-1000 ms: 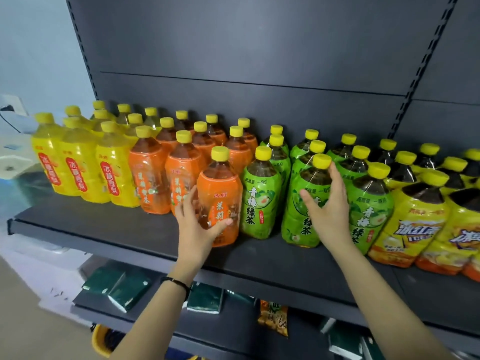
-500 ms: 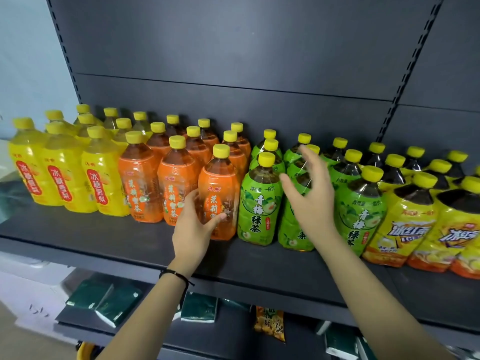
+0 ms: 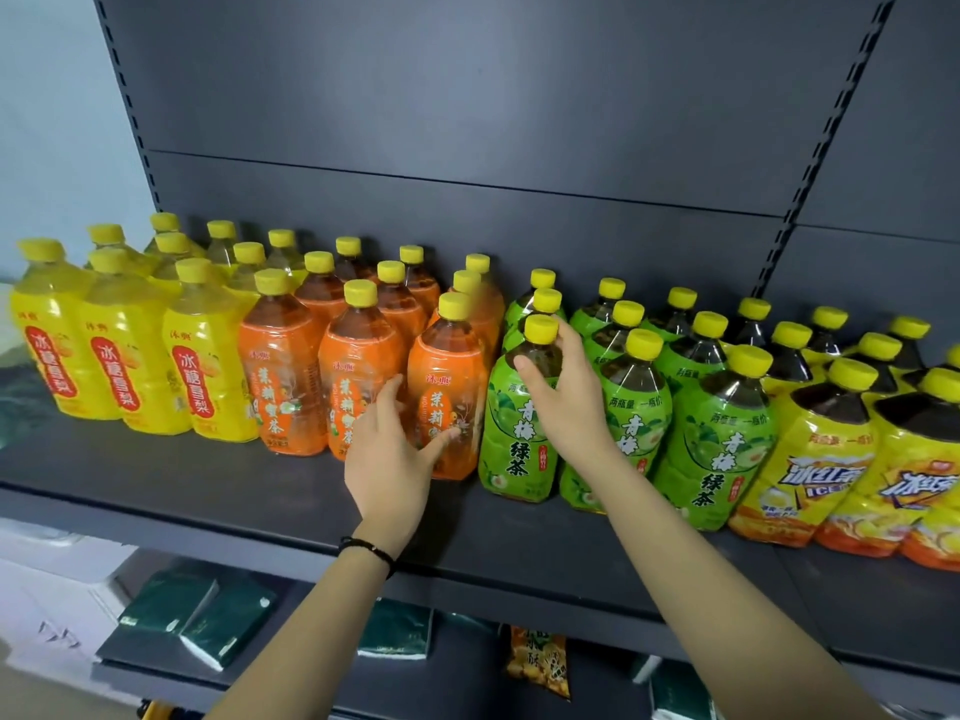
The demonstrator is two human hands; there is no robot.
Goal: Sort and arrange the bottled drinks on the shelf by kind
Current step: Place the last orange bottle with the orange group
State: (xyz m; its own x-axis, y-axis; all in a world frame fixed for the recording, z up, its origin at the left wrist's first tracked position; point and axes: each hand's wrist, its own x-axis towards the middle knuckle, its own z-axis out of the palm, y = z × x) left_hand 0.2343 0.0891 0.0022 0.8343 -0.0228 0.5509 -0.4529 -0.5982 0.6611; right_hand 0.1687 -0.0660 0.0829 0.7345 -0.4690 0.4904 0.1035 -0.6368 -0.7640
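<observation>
On the lower dark grey shelf board [image 3: 317, 652], nearest us, we list flat dark green packets [image 3: 197, 615] lying in a loose row and one orange printed snack bag [image 3: 537, 662] at its front edge.

Above it, the upper dark grey metal shelf [image 3: 208, 491] carries all the bottled drinks, upright and yellow-capped.

Item, left hand [image 3: 389, 459], with a thin black wristband [image 3: 369, 550]: fingers released and nearly straight. The thumb lies on the label of the front orange-labelled plastic tea bottle [image 3: 452, 356], and the other fingers lie against its left side, between it and its neighbour.

Item, right hand [image 3: 569, 407]: fingers curled, grasping the shoulder of the front green-labelled plastic tea bottle [image 3: 514, 449] just under its yellow cap [image 3: 540, 328]. We record this bottle standing at the shelf's front, just beside the orange one on its right.

Item, remaining orange-labelled bottles [image 3: 285, 366]: three files running back, left of the green kind.

Item, remaining green-labelled bottles [image 3: 717, 449]: three files running back, right of the orange kind.

Item, yellow-labelled pale drink bottles [image 3: 119, 366]: far left, in files.

Item, yellow-labelled dark iced tea bottles [image 3: 810, 459]: far right, in files.

Farthest, we note the flat dark grey back panel [image 3: 519, 122] between slotted uprights.
</observation>
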